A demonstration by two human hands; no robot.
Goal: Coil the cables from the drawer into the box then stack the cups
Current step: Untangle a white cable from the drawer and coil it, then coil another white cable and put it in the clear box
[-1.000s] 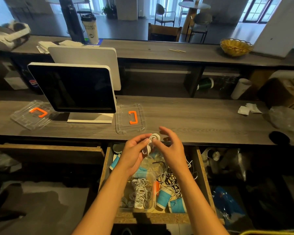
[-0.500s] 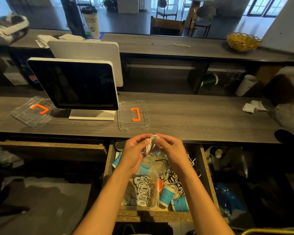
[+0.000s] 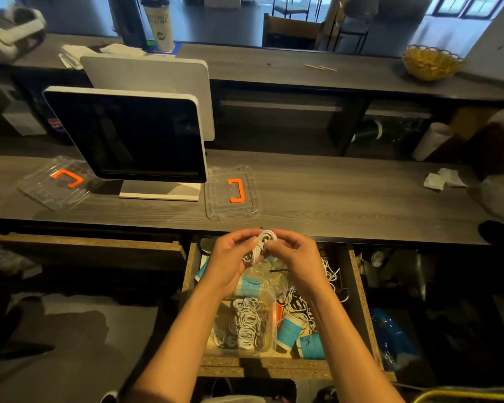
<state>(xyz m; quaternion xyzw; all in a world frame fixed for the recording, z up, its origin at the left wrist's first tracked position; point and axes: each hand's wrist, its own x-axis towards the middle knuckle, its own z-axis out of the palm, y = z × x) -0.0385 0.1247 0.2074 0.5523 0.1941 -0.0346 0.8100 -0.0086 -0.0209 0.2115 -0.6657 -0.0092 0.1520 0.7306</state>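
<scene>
A white cable [image 3: 261,245], wound into a small coil, is held above the open drawer [image 3: 361,301] between both hands. My left hand [image 3: 227,263] grips its left side and my right hand [image 3: 297,257] pinches its right side. Below them, inside the drawer, a clear plastic box [image 3: 268,347] holds several coiled white cables. Blue paper cups [image 3: 288,333] lie on their sides to the right of the box, among loose white cables [image 3: 329,271].
A dark monitor [image 3: 128,135] stands on the wooden counter [image 3: 332,193]. Two clear lids with orange handles lie on the counter, one [image 3: 230,193] just behind the drawer, another [image 3: 58,181] at far left. A yellow basket [image 3: 429,62] sits on the upper shelf.
My right hand, open beside the coil a second ago, has closed onto it. Both hands now hold the cable together; the view has tilted down slightly.
</scene>
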